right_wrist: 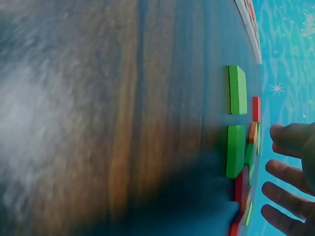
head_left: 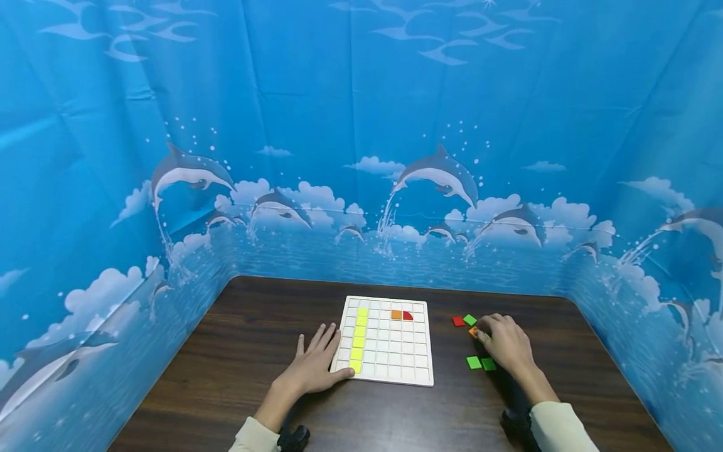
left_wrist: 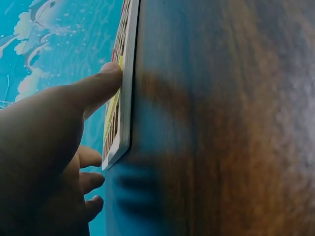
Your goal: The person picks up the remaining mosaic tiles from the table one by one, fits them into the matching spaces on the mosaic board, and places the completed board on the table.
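Observation:
A white gridded board lies on the table. It holds a column of yellow squares, an orange square and, beside that, a red quarter-round tile. My left hand is spread at the board's near left corner, its thumb resting on the edge. Over the loose tiles on the right hovers my right hand, fingers loosely bent. Near its fingertips are an orange tile, a green tile and a red tile. In the right wrist view, its fingers stand apart with no tile visible between them.
Two green tiles lie nearer me, below the right hand. Dark red tiles show in the right wrist view, hidden by the hand from above. The dark wooden table meets a blue dolphin-printed curtain on the back and sides.

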A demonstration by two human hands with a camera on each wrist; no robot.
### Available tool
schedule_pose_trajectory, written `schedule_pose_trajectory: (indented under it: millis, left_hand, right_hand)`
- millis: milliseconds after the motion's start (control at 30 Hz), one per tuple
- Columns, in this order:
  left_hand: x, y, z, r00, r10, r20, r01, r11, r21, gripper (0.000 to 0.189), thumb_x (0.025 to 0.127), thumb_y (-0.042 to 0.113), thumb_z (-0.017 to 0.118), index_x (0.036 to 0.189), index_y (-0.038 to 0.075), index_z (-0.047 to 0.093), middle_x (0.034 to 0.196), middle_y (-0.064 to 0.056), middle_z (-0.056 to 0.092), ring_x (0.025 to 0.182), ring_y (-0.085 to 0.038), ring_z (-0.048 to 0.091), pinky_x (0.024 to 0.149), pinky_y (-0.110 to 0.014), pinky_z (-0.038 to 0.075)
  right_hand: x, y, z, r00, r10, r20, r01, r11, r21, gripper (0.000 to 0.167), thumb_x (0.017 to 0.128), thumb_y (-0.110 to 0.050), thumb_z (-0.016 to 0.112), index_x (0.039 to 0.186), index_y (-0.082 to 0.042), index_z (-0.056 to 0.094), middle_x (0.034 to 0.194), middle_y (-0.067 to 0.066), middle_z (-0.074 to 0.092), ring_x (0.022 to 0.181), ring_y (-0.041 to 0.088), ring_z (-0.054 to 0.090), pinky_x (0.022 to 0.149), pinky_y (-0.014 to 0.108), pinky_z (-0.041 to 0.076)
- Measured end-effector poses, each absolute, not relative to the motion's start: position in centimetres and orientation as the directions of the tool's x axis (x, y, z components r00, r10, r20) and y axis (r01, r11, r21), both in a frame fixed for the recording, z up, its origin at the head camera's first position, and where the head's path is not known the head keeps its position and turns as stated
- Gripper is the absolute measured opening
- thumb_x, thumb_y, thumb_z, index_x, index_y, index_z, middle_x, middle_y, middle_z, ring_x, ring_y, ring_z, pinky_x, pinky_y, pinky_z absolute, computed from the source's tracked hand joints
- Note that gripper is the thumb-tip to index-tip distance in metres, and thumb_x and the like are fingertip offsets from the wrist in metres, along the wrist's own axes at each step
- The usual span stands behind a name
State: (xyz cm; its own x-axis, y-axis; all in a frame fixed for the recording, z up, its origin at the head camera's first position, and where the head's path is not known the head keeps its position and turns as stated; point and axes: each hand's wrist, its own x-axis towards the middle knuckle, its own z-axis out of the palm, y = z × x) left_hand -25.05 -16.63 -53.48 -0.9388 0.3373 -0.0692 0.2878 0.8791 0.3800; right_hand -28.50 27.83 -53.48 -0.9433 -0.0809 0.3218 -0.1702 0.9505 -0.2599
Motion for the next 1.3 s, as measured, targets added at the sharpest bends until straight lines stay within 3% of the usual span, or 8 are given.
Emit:
schedule_pose_trajectory:
  millis: [600,933,1300]
  left_hand:
    - [-25.5,-17.1,-54.4,-0.927,0.343,-0.15,0.25,0.866,0.434,0.11,0.091,0.08,0.06,0.172,0.015,0.024,0.181,-0.013,0.013,0.167,-0.041,0.004,0.122,-0.082,-0.008]
    - [-25.7,-16.7,-53.4,-0.934,0.311,-0.177,0.229,0.899,0.374,0.106,0.092,0.077,0.064,0.171,0.017,0.028,0.18,-0.011,0.015,0.167,-0.038,0.01,0.123,-0.083,0.002]
    - [-26.0,-16.8,-53.7,-0.933,0.31,-0.182,0.217,0.89,0.402,0.109,0.089,0.078,0.067,0.171,0.017,0.027,0.18,-0.012,0.013,0.168,-0.039,0.008,0.123,-0.083,-0.001]
  right_hand:
    - [-28.7,27.1,-54.2,-0.954,-0.119,0.275,-0.186,0.955,-0.229,0.006,0.091,-0.016,0.085,0.097,-0.014,0.083,0.101,0.01,0.073,0.082,0.025,0.057,0.068,0.044,0.053]
    - [-29.2,27.1,-54.4,-0.958,-0.115,0.263,-0.183,0.951,-0.248,0.006,0.091,-0.014,0.085,0.097,-0.014,0.083,0.101,0.011,0.072,0.075,0.023,0.066,0.059,0.04,0.057]
    - [-29.2,26.7,-54.1,-0.965,-0.106,0.239,-0.162,0.96,-0.227,0.008,0.091,-0.013,0.084,0.098,-0.014,0.084,0.107,0.015,0.075,0.066,0.02,0.061,0.052,0.037,0.052]
